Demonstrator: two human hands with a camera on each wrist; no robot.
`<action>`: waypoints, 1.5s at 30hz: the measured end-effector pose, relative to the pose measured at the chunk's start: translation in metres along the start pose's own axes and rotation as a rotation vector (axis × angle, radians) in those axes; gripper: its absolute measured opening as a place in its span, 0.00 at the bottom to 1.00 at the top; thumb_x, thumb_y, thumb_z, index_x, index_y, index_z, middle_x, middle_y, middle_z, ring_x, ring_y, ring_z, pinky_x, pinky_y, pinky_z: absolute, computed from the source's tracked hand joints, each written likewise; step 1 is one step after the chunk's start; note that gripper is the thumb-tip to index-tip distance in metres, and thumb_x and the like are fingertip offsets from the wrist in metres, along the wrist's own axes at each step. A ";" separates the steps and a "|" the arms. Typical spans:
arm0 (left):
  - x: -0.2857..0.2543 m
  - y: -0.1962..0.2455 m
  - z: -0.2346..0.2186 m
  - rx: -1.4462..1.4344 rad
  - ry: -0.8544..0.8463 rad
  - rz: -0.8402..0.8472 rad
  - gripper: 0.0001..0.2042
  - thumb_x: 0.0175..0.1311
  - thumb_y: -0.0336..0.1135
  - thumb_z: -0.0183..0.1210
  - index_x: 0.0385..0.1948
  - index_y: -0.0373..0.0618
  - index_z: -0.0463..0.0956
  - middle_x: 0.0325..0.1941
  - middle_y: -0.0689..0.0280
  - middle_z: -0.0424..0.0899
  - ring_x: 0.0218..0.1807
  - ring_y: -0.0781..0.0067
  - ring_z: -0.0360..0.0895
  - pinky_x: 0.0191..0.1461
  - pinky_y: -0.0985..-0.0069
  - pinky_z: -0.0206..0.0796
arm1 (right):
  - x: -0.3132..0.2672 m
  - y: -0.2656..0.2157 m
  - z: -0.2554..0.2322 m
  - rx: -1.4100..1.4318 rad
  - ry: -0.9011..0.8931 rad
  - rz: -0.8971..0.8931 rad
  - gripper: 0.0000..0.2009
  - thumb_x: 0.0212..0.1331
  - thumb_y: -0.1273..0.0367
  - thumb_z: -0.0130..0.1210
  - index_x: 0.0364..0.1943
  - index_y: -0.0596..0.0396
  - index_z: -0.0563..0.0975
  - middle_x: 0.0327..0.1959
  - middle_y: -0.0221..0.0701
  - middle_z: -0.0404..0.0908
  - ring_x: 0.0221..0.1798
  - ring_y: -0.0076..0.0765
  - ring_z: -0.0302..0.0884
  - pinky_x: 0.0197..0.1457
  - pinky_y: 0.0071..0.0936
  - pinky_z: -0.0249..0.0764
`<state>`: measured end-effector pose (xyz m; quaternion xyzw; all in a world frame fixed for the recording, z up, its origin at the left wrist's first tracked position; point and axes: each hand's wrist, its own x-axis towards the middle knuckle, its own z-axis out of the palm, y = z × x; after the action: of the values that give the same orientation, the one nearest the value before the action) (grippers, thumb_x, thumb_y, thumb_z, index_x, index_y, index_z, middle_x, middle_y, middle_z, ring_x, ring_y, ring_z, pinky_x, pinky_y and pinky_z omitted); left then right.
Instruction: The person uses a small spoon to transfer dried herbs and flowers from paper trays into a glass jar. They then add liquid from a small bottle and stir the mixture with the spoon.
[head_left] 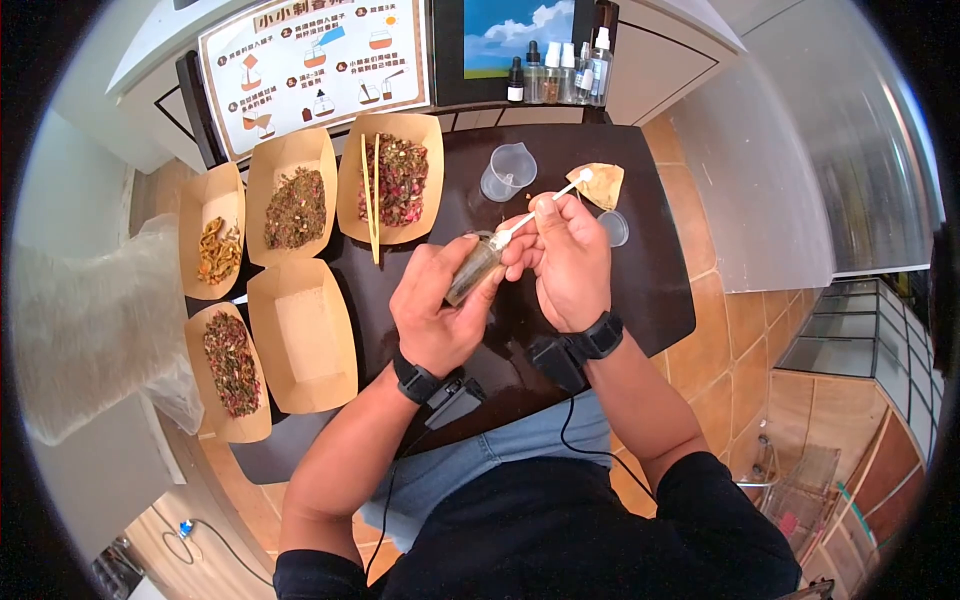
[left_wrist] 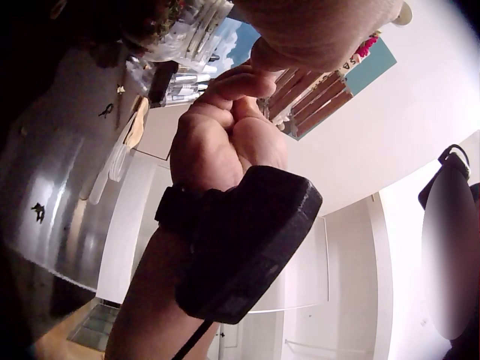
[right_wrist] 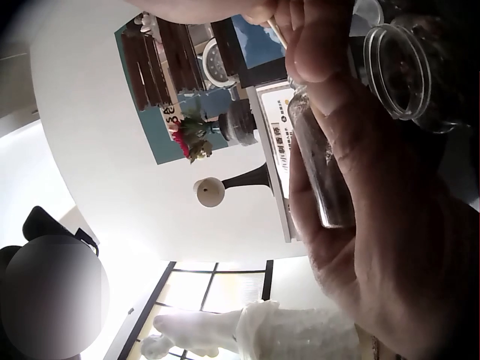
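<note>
My left hand (head_left: 437,300) grips a small clear glass bottle (head_left: 474,270), tilted, with dark matter inside. In the right wrist view the bottle (right_wrist: 324,169) lies along the left hand's fingers. My right hand (head_left: 572,260) pinches a thin white stick (head_left: 540,212) with a small rounded end. The stick's lower end is right at the bottle's mouth. A wide-mouthed clear glass jar (right_wrist: 397,71) shows behind the left hand in the right wrist view. Beyond both hands stands a clear measuring cup (head_left: 508,172). A brown paper filter (head_left: 598,187) and a round clear lid (head_left: 614,229) lie near my right hand.
Card trays hold dried herbs (head_left: 296,208) and petals (head_left: 402,180); wooden chopsticks (head_left: 371,200) lie across one. Another tray (head_left: 303,335) has a bare bottom. Several small bottles (head_left: 552,75) stand at the back beside an instruction board (head_left: 315,70). A cable (head_left: 566,430) runs from my right wrist.
</note>
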<state>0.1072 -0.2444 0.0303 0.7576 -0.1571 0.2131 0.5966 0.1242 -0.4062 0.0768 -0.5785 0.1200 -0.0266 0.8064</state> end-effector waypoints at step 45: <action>0.001 0.004 -0.003 0.003 -0.003 -0.045 0.19 0.62 0.31 0.77 0.52 0.36 0.83 0.38 0.56 0.85 0.36 0.59 0.82 0.42 0.69 0.74 | 0.006 -0.004 -0.004 0.003 -0.008 0.011 0.13 0.86 0.63 0.48 0.47 0.61 0.72 0.39 0.46 0.87 0.29 0.30 0.87 0.32 0.26 0.88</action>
<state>0.1054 -0.2427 0.0344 0.7624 -0.1405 0.1986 0.5997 0.1299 -0.4128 0.0783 -0.5766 0.1201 -0.0199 0.8079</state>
